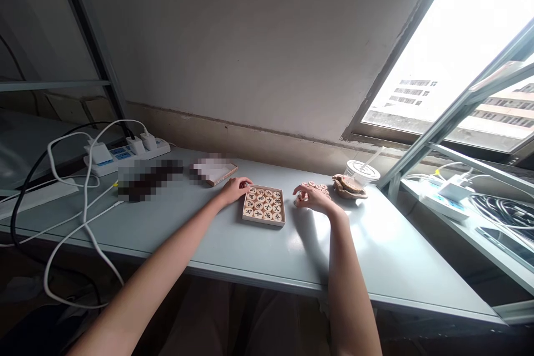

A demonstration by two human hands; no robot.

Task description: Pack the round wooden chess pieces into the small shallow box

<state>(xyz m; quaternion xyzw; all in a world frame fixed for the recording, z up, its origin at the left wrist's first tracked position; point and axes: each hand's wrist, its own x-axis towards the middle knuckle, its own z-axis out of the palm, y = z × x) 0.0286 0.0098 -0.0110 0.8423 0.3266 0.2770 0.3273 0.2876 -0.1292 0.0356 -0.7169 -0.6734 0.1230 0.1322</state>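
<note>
A shallow square box (264, 222) sits on the desk, with rows of round wooden Chinese chess pieces (267, 207) laid flat in it, black characters up. At its upper left corner, my left hand (234, 190) has its fingers curled against the rim. To the right of the box, my right hand (312, 199) is bent downward with thumb and fingers pinched around a Chinese chess piece close to the desk. Loose pieces with red characters (320, 186) lie just behind that hand, which partly covers them.
An open box lid (221, 172) lies behind my left hand. At the back right stand a lidded plastic cup (362, 171) with a straw and a brown carved ornament (349, 188). Power strips (125, 156) and loose white cables (85, 217) occupy the left side. Metal shelf posts flank the desk (250, 250).
</note>
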